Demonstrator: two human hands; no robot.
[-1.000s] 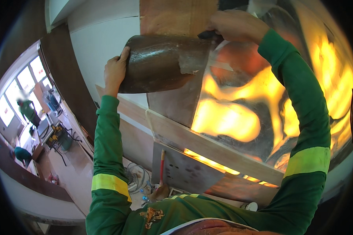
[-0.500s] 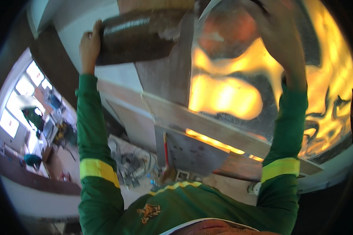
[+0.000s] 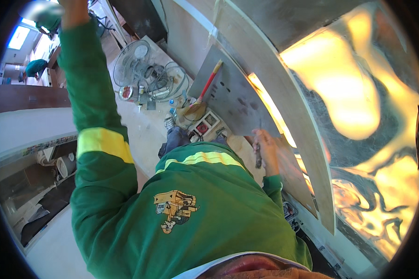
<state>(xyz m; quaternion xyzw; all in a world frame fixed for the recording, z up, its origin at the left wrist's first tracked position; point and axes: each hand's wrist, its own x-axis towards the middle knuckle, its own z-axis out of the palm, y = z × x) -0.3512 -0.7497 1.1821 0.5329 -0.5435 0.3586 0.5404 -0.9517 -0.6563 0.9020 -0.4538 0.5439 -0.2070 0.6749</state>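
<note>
My right hand (image 3: 268, 149) is low in front of my body, closed around a slim hand tool (image 3: 258, 159) with a dark handle; a thin tip stands up above the fingers. The tool's exact kind is unclear. Beside that hand is a grey panel (image 3: 239, 104) with dark smudges, leaning under a long pale board edge (image 3: 295, 93). Shiny metallic sheet (image 3: 344, 93) with yellow reflections covers the right side. My left arm reaches up to the upper left, where my left hand (image 3: 74, 11) is cut off by the picture's edge, its fingers hidden.
A red-handled broom (image 3: 210, 83) leans against the grey panel. On the floor lie a wire-caged fan (image 3: 129, 63), coiled cable (image 3: 160, 83) and a pale box with a red part (image 3: 205, 126). Far left, a person in green (image 3: 35, 68) bends over a pale surface.
My view has swung downward. My right hand has come down from the metallic sheet to near my waist. The brown curved sheet that my left hand held is out of view.
</note>
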